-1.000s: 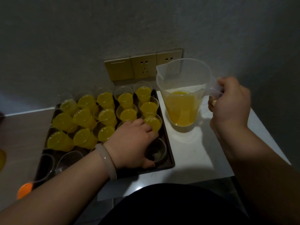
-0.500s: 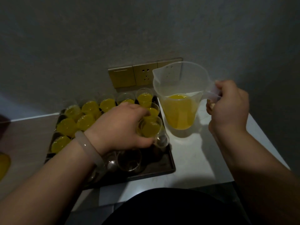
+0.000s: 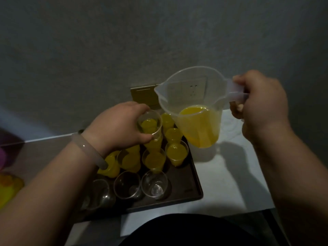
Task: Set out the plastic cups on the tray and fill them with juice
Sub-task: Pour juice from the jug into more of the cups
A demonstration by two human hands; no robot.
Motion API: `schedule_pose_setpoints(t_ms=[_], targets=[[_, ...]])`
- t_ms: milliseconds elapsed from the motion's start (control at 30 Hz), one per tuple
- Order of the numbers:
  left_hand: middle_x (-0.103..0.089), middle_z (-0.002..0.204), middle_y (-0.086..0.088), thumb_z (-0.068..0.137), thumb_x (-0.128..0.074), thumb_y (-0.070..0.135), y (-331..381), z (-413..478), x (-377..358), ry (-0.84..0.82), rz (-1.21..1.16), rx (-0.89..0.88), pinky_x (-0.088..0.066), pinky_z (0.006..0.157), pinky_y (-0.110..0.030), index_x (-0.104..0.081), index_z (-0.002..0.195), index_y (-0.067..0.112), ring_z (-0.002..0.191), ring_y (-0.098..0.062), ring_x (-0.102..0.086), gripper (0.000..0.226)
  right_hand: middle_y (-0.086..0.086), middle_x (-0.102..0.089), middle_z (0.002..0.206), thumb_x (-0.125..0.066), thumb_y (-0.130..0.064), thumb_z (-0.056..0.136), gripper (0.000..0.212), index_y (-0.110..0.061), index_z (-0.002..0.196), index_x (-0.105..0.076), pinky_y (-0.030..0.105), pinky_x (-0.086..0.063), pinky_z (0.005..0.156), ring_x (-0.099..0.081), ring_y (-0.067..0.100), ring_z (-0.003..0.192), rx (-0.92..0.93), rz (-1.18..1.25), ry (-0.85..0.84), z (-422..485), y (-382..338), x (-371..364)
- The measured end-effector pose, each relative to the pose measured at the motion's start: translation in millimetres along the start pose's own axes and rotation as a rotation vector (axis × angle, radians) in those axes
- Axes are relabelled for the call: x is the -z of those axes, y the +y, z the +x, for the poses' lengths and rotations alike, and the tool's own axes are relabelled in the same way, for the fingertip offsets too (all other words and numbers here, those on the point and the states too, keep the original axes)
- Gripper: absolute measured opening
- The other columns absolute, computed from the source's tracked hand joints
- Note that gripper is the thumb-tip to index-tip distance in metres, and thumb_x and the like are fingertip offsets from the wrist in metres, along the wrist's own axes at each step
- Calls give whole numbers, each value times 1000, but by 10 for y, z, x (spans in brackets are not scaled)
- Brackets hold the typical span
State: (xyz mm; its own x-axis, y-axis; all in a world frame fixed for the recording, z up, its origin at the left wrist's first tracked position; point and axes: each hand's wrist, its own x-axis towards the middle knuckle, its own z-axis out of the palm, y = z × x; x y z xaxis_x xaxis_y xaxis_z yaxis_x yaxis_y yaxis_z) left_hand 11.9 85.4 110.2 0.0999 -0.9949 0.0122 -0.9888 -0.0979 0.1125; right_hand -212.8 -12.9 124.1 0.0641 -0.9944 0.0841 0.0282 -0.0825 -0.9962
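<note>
Single head cam, wide-angle. Looks fwd & down from over the torso, close in. Tray (image 3: 183, 182) at 6 o'clock, left hand (image 3: 117, 125) w/ cup (image 3: 150, 124) at 9, right hand (image 3: 260, 105) w/ jug (image 3: 191, 96) at 3, wall (image 3: 159, 41) across 12.

Dim, uneven light is falling over the scene; the grey wall (image 3: 159, 32) is reading murky and grainy, and the corners are darkening. The white counter (image 3: 216, 189) at right is catching the brightest light, with the raised jug (image 3: 191, 96) casting a dark shadow beneath it and toward the near right. Motion blur is softening the right hand (image 3: 262, 107). Faint glints are showing in the near empty cups (image 3: 154, 185). The wide lens is stretching the picture toward its edges.
</note>
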Motion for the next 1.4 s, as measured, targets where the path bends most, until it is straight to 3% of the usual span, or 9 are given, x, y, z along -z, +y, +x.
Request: schedule_pose_setpoints(t_ms=[100, 200, 300, 400, 600, 700, 1033, 1400], targets=[[-55, 129, 4, 71, -71, 52, -115, 26, -5, 4, -7, -14, -47, 93, -34, -46, 137, 30, 118, -15, -52, 74, 1, -41, 48, -56, -27, 73, 26, -12, 53, -52, 24, -27, 43, -35, 14, 44, 30, -158, -130, -7, -134, -121], [-55, 130, 7, 71, -69, 54, -203, 28, 1, 12, 7, -7, -47, 90, -31, -47, 137, 30, 117, -14, -52, 73, 10, -44, 56, -55, -22, 82, 33, 7, 65, -53, 29, -32, 47, -39, 17, 50, 81, -346, -208, -7, -208, -265], [-53, 131, 9, 73, -69, 56, -273, 11, -5, 22, 28, -10, -44, 85, -27, -46, 137, 31, 118, -12, -51, 73, 9, -41, 58, -50, -31, 79, 34, -3, 60, -51, 41, -41, 59, -42, 22, 59, 91, -470, -278, -43, -244, -422], [-53, 130, 9, 74, -68, 58, -326, -5, -16, 18, 42, -15, -44, 83, -27, -45, 137, 30, 117, -12, -51, 73, 18, -35, 57, -54, -25, 81, 37, 1, 56, -44, 48, -38, 55, -35, 25, 56, 128, -550, -272, -71, -289, -594], [-55, 124, 10, 73, -67, 58, -410, -18, -51, 8, 38, -32, -43, 79, -25, -48, 133, 31, 112, -12, -53, 69, -4, -26, 44, -53, -31, 82, 43, -16, 48, -32, 34, -23, 51, -25, 16, 46, 194, -707, -288, -98, -342, -793], [-56, 126, 8, 72, -66, 61, -444, -8, -70, 12, 40, -32, -45, 81, -27, -49, 134, 30, 113, -13, -53, 71, -4, -23, 38, -52, -32, 82, 46, -16, 47, -28, 29, -18, 48, -20, 14, 41, 231, -789, -306, -119, -383, -857], [-55, 125, 7, 72, -69, 57, -424, 41, -60, -20, 14, -47, -49, 84, -30, -47, 135, 29, 112, -13, -53, 72, 0, -31, 48, -48, -36, 85, 43, -14, 50, -34, 28, -17, 47, -29, 19, 44, 304, -985, -339, -162, -570, -955], [-54, 127, 8, 71, -68, 58, -367, 67, -58, -12, -1, -56, -47, 87, -29, -46, 136, 28, 114, -12, -52, 75, -3, -27, 46, -47, -35, 85, 43, -15, 50, -33, 26, -16, 46, -25, 16, 42, 343, -1058, -374, -175, -674, -978]])
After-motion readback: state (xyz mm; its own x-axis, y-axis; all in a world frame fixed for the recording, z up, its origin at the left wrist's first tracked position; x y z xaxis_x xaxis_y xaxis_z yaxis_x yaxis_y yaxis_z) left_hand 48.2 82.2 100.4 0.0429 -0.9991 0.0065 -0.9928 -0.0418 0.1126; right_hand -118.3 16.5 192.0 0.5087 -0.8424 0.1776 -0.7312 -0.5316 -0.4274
